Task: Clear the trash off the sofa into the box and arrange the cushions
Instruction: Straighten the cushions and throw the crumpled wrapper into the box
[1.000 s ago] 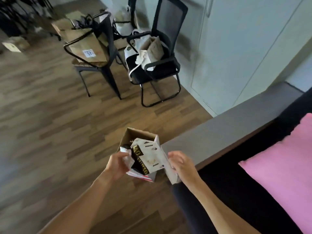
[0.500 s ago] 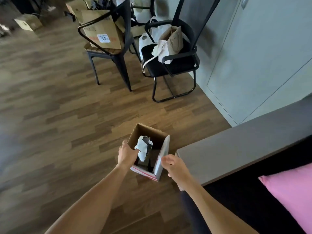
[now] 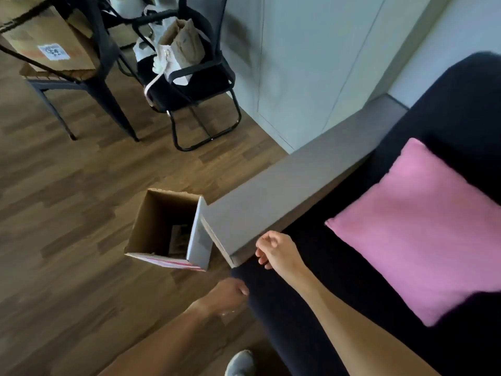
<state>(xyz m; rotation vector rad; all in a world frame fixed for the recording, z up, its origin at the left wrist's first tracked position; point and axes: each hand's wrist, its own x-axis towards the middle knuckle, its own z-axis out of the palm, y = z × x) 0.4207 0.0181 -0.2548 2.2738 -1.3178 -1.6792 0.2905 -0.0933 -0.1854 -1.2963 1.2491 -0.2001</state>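
An open cardboard box (image 3: pixel 151 221) stands on the wood floor against the sofa's grey armrest (image 3: pixel 287 191). Trash lies deep inside it. A pink cushion (image 3: pixel 417 229) lies flat on the dark sofa seat (image 3: pixel 320 256). My left hand (image 3: pixel 227 294) hovers below the box near the sofa's front corner, its fingers curled and holding nothing. My right hand (image 3: pixel 276 251) is over the end of the armrest, loosely curled and holding nothing.
A black office chair (image 3: pixel 195 85) with bags on its seat stands beyond the box. Left of it is a black metal chair (image 3: pixel 89 71) carrying a cardboard box (image 3: pixel 46 44). White cabinet doors (image 3: pixel 311 63) rise behind the armrest. My shoe (image 3: pixel 240 363) shows at the bottom.
Both hands have let go of the box and drawn back toward me. The trash that stuck out of the box top now lies down inside it. The view has swung right toward the sofa.
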